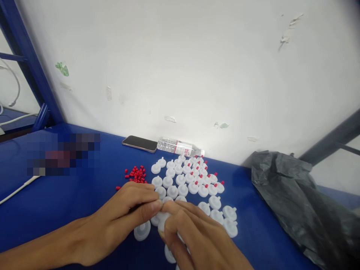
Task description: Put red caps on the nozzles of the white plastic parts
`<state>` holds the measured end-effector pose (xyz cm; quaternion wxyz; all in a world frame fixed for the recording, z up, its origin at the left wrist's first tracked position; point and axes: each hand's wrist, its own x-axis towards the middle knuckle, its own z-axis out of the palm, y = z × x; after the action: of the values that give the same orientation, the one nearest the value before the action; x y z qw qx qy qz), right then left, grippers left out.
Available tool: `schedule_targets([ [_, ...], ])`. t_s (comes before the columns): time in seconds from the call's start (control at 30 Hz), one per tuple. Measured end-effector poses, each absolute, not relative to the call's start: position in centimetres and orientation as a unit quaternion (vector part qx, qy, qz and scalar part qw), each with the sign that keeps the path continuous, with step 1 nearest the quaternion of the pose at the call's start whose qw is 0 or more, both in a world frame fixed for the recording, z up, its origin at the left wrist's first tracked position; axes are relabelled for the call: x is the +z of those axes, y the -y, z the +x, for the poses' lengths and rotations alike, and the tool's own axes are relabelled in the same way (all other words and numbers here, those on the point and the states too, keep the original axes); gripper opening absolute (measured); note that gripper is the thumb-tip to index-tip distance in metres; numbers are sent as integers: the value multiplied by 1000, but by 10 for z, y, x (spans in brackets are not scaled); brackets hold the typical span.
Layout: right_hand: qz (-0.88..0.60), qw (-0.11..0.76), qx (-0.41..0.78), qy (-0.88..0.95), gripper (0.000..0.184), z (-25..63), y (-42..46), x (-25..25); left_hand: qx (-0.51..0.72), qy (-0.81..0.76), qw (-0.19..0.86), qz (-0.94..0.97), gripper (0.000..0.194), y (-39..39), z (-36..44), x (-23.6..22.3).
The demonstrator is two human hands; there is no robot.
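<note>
Right hand (197,232), six o'clock, grip clamped on round white plastic disc (162,221)!
Left hand (112,217): grip's contents hidden, can't tell; apparently fitting, steady pressing needed next.

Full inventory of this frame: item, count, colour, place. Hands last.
White round pieces: dozens, white, centre of table; some of the far ones have red tips
Loose red caps: a couple dozen or more, red, left of the white pieces
Phone: 1, black screen, by the wall
Bottle: 1, clear, white-and-red label, lying right of phone
Plastic bag: 1, dark grey, right side
White cables: several, white, far left
Pixelated area: 1, dark and reddish, table left, contents unreadable
Table: 1, blue, below
Frame posts: 2, blue and dark, left and right
Wall: 1, white with stuck scraps, behind
Left hand: 1, bare, centre-left, meeting right
Right hand: 1, bare, centre, on a white piece
</note>
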<state>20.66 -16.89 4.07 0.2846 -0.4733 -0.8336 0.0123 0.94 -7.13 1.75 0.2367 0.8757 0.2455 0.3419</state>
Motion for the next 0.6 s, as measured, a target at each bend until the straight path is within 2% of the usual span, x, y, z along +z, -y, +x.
schedule_targets([
  [0.13, -472, 239, 19, 849, 20, 206, 166, 46, 331, -337, 425, 772, 22, 69, 11, 9],
  [0.23, -455, 326, -18, 829, 29, 200, 163, 36, 292, -366, 516, 718, 21, 66, 12, -1],
  [0.33, -469, 403, -86, 781, 31, 195, 163, 22, 260, -366, 534, 716, 25, 65, 11, -9],
  [0.4, -481, 397, -97, 776, 29, 193, 165, 16, 267, -368, 504, 734, 26, 65, 9, -8],
  [0.47, -489, 390, -87, 776, 26, 192, 166, 13, 299, -355, 429, 775, 26, 66, 7, 0],
  [0.6, -484, 442, -64, 753, 25, 184, 163, 14, 355, -205, 152, 899, 27, 65, 6, 19],
])
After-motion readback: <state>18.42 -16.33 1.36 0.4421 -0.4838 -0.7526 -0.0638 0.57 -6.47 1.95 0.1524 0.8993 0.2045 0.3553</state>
